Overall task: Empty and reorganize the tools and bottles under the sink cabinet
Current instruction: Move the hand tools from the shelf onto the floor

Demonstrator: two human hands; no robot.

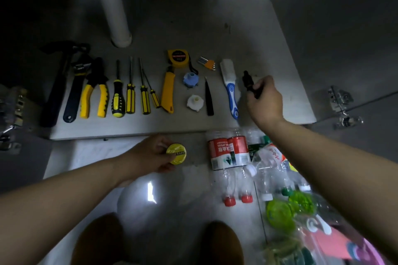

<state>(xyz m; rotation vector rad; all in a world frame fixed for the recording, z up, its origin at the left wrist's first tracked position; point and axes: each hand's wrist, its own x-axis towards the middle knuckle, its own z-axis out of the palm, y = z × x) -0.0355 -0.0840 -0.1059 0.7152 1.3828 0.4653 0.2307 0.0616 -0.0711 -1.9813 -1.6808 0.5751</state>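
Two brown shoes point(221, 243) sit at the near edge on the pale floor tiles, with a bright glare patch between them and the hands. Near right, a heap of clear plastic bottles point(267, 170) lies on the floor in front of the cabinet; two red-labelled bottles point(228, 150) lie side by side with their red caps pointing toward the camera, and green-capped bottles and a bagged bundle lie farther right.

At the cabinet's front edge, the left hand point(150, 154) is closed around a round yellow tape roll point(176, 153), thumb and fingers gripping its rim.

On the cabinet floor point(193, 28), tools lie in a row. From the left: a black hammer point(57, 84), an adjustable wrench point(76, 90), yellow-handled pliers point(94, 94), four yellow-and-black screwdrivers point(130, 97), a yellow utility knife point(167, 90), and a yellow tape measure point(178, 58) just beyond the knife. Right of the knife sit a blue plastic fitting point(190, 79) and a white one point(195, 103), then black tweezers point(209, 97), an orange set of hex keys point(207, 63) farther back, and a blue-and-white brush point(230, 88).

At the row's right end, the right hand point(266, 101) pinches a small black cylindrical tool point(248, 80), its tip pointing away; whether it touches the cabinet floor is unclear. A white drain pipe point(112, 4) rises at far left. Metal hinges point(342, 103) show on the cabinet sides.
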